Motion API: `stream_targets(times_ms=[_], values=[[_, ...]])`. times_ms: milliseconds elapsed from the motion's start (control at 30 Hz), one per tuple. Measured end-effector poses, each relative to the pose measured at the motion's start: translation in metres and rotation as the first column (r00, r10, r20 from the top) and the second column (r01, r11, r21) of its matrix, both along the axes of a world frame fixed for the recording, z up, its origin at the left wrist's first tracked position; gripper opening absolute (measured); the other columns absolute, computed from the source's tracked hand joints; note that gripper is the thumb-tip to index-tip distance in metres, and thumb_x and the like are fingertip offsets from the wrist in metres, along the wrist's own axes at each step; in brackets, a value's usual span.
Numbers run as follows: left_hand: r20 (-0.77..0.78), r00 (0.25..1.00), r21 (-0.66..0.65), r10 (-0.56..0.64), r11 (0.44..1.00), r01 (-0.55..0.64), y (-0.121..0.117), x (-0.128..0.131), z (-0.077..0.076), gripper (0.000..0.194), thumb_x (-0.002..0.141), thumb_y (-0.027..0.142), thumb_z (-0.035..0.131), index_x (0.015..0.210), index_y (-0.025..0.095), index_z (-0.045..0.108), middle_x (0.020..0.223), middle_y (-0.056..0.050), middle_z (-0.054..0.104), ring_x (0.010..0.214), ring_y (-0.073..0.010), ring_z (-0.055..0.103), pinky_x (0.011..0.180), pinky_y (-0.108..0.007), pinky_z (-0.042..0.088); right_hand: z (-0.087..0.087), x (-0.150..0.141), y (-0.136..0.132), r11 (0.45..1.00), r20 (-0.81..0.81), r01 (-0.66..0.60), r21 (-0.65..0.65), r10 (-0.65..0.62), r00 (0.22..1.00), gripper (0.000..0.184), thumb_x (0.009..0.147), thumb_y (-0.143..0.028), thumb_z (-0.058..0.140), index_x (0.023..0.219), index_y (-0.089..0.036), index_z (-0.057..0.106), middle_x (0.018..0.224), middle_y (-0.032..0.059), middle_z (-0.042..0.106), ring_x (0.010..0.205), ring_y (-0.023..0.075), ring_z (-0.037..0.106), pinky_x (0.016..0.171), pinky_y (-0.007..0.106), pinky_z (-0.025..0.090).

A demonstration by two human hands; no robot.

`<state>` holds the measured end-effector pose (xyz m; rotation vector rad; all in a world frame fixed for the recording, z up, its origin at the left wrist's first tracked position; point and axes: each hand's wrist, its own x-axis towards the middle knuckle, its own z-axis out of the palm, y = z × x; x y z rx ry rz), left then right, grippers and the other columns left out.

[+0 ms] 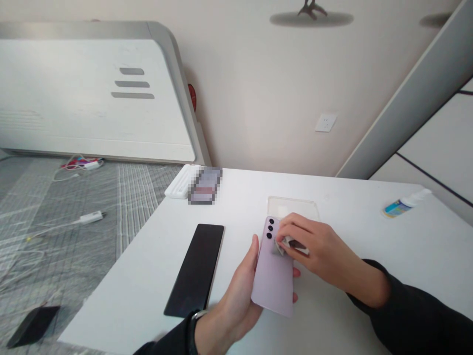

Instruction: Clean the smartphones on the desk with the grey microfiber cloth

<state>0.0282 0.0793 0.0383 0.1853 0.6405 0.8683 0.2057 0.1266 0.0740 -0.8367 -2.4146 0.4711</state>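
Cradling the lilac phone over the white table, the left hand on my feed is half curled, thumb along one edge and fingertips showing past the other. I see the right hand pinched closed on a crumpled pale wipe, against the phone's back just below its three lenses. Beyond lies a clear case; a black slab-shaped device lies to the left

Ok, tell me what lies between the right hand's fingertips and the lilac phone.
What looks like a pale crumpled wipe: the head view shows it pinched in the right hand, against the back of the lilac phone near its camera lenses.
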Motion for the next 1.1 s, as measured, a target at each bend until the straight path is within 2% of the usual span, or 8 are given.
stream_targets(times_ms=[200, 333, 433, 600, 667, 833, 1000, 1100], values=[[0.035, 0.997, 0.006, 0.069, 0.998, -0.069, 0.003, -0.004, -0.001, 0.064, 0.107, 0.059, 0.034, 0.112, 0.01, 0.076, 0.093, -0.014, 0.076, 0.079, -0.0172, 0.071, 0.073, -0.026, 0.058, -0.01, -0.01, -0.015, 0.919, 0.106, -0.324, 0.223, 0.307, 0.946, 0.023, 0.107, -0.014, 0.049, 0.124, -0.013, 0.064, 0.112, 0.0097, 0.073, 0.104, 0.022, 0.066, 0.087, 0.033, 0.058], [0.034, 0.999, 0.01, -0.019, 1.0, 0.018, 0.001, -0.003, 0.006, 0.061, 0.103, 0.064, 0.041, 0.117, 0.014, 0.074, 0.102, -0.015, 0.076, 0.08, -0.0247, 0.073, 0.065, -0.038, 0.062, -0.017, 0.003, 0.006, 0.916, 0.057, 0.028, 0.4, -0.055, 0.997, 0.027, 0.107, -0.015, 0.048, 0.131, -0.012, 0.061, 0.113, 0.0144, 0.073, 0.098, 0.025, 0.069, 0.077, 0.037, 0.06], [0.016, 0.999, -0.009, -0.05, 0.999, 0.051, -0.001, -0.003, 0.007, 0.065, 0.104, 0.064, 0.037, 0.11, 0.012, 0.075, 0.093, -0.015, 0.076, 0.074, -0.0243, 0.073, 0.063, -0.039, 0.062, -0.02, 0.001, 0.004, 0.919, 0.014, 0.095, 0.382, -0.108, 0.994, 0.021, 0.108, -0.017, 0.047, 0.121, -0.014, 0.063, 0.106, 0.0117, 0.074, 0.093, 0.0224, 0.07, 0.076, 0.034, 0.06], [-0.006, 1.0, -0.058, 0.013, 0.998, -0.013, 0.0, -0.003, 0.002, 0.057, 0.109, 0.051, 0.035, 0.095, 0.014, 0.076, 0.077, -0.007, 0.073, 0.063, -0.0127, 0.069, 0.06, -0.022, 0.056, -0.016, -0.014, -0.019, 0.909, 0.102, -0.233, 0.346, 0.211, 0.972, 0.03, 0.108, -0.016, 0.044, 0.132, -0.01, 0.062, 0.118, 0.0131, 0.073, 0.099, 0.0228, 0.067, 0.078, 0.035, 0.06], [-0.014, 1.0, -0.048, -0.003, 0.999, 0.003, 0.0, -0.003, 0.004, 0.059, 0.107, 0.056, 0.036, 0.1, 0.014, 0.076, 0.08, -0.01, 0.075, 0.065, -0.017, 0.071, 0.061, -0.027, 0.059, -0.015, -0.008, -0.012, 0.918, 0.128, -0.209, 0.337, 0.175, 0.976, 0.031, 0.108, -0.016, 0.046, 0.135, -0.013, 0.061, 0.117, 0.0118, 0.073, 0.098, 0.0226, 0.068, 0.074, 0.033, 0.059], [-0.042, 0.995, -0.004, -0.094, 0.996, 0.094, 0.0, -0.003, 0.008, 0.071, 0.104, 0.066, 0.031, 0.118, 0.011, 0.073, 0.109, -0.017, 0.076, 0.082, -0.0261, 0.075, 0.061, -0.038, 0.063, -0.014, 0.009, 0.015, 0.96, -0.018, 0.116, 0.255, -0.115, 0.993, 0.019, 0.108, -0.023, 0.052, 0.113, -0.015, 0.068, 0.1, 0.0094, 0.072, 0.089, 0.0216, 0.07, 0.075, 0.034, 0.058], [-0.079, 0.994, -0.05, -0.074, 0.996, 0.07, -0.001, -0.004, 0.006, 0.067, 0.107, 0.062, 0.028, 0.106, 0.014, 0.074, 0.076, -0.007, 0.073, 0.061, -0.0166, 0.069, 0.063, -0.032, 0.061, -0.011, -0.004, -0.001, 0.977, -0.097, -0.145, 0.153, 0.161, 0.982, 0.02, 0.108, -0.018, 0.05, 0.105, -0.019, 0.069, 0.098, 0.004, 0.073, 0.081, 0.015, 0.069, 0.07, 0.026, 0.055], [-0.062, 0.993, -0.037, -0.101, 0.994, 0.099, -0.002, -0.004, 0.006, 0.07, 0.106, 0.065, 0.028, 0.113, 0.012, 0.073, 0.089, -0.012, 0.077, 0.071, -0.0214, 0.074, 0.063, -0.034, 0.061, -0.011, -0.002, 0.001, 0.98, -0.095, -0.069, 0.186, 0.088, 0.992, 0.019, 0.108, -0.021, 0.052, 0.107, -0.018, 0.07, 0.1, 0.0063, 0.073, 0.083, 0.0175, 0.068, 0.07, 0.028, 0.053]])
